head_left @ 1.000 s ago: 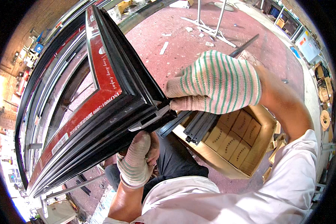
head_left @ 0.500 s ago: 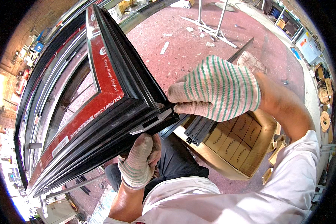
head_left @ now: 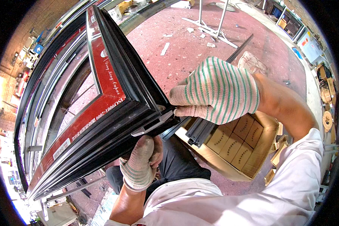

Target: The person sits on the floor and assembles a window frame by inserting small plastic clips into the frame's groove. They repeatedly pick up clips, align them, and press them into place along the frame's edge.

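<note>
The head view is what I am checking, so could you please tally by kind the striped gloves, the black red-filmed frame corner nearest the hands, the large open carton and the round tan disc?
Striped gloves: 2, on the left hand and right hand
Black red-filmed frame corner nearest the hands: 1
Large open carton: 1
Round tan disc: 1
Total: 5
</note>
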Demonstrator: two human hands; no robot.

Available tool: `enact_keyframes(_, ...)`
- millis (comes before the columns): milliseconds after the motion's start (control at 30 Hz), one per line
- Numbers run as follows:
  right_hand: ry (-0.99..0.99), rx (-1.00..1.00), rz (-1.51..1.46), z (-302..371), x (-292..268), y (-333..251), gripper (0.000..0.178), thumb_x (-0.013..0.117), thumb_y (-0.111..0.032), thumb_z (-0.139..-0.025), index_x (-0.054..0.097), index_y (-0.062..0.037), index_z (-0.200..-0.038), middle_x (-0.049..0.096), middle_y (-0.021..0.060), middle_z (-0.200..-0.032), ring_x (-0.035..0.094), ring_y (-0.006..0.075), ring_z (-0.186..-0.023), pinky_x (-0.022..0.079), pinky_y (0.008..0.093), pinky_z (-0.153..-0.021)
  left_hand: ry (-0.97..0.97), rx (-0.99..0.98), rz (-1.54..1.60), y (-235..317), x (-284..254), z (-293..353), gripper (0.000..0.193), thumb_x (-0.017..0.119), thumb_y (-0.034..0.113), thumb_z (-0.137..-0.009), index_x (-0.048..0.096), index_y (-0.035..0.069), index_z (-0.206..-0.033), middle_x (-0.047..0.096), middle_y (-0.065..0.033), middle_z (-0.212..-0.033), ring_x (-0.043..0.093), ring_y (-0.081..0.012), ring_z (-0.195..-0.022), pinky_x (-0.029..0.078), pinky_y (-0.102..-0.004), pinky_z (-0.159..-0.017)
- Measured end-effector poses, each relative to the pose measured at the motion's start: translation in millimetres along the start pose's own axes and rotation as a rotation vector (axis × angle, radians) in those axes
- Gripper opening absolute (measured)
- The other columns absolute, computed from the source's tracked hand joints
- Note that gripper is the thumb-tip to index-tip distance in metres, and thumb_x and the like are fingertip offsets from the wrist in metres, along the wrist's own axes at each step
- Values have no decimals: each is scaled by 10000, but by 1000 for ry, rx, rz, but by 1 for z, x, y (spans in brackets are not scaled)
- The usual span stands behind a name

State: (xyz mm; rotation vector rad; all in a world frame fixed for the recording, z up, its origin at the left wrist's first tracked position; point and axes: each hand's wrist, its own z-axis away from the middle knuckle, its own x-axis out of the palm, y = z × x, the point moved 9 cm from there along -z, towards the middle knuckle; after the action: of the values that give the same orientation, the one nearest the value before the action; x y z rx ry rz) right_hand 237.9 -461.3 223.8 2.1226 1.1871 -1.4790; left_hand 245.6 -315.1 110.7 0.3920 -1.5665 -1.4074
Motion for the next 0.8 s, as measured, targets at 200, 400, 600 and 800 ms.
enact_keyframes(200, -98, 41, 93, -1, 1, -3, 208, 697, -254, -881, 612, -66, -854, 569, 110, -640, 610, 336, -571, 481, 419, -507, 93, 19, -21, 2, 0, 4, 427, 673, 470, -891, 526, 100, -736, 373, 43, -550, 284, -54, -425, 222, -207, -383)
enact_keyframes(400, -62, 43, -62, -3, 0, 0, 210, 664, -273, -911, 612, -74, -872, 562, 105, -638, 616, 333, -585, 495, 419, -514, 106, 36, -36, 4, -1, 6, 415, 672, 468, -895, 542, 93, -774, 382, 37, -561, 295, -58, -432, 237, -207, -388)
enact_keyframes(600, -166, -2, 79, -16, 7, -7, 168, 630, -236, -928, 586, -75, -915, 604, 105, -695, 640, 318, -606, 504, 417, -508, 88, 27, -5, 5, -2, 9, 406, 663, 462, -904, 556, 78, -833, 396, 29, -573, 313, -56, -440, 254, -201, -395)
enact_keyframes(800, -222, 77, 82, -1, 6, -12, 160, 610, -188, -863, 585, -31, -876, 627, 186, -724, 658, 383, -685, 515, 445, -576, 113, 15, 20, 3, -3, 9, 381, 655, 429, -925, 577, 56, -933, 385, 24, -567, 307, -57, -433, 243, -199, -378)
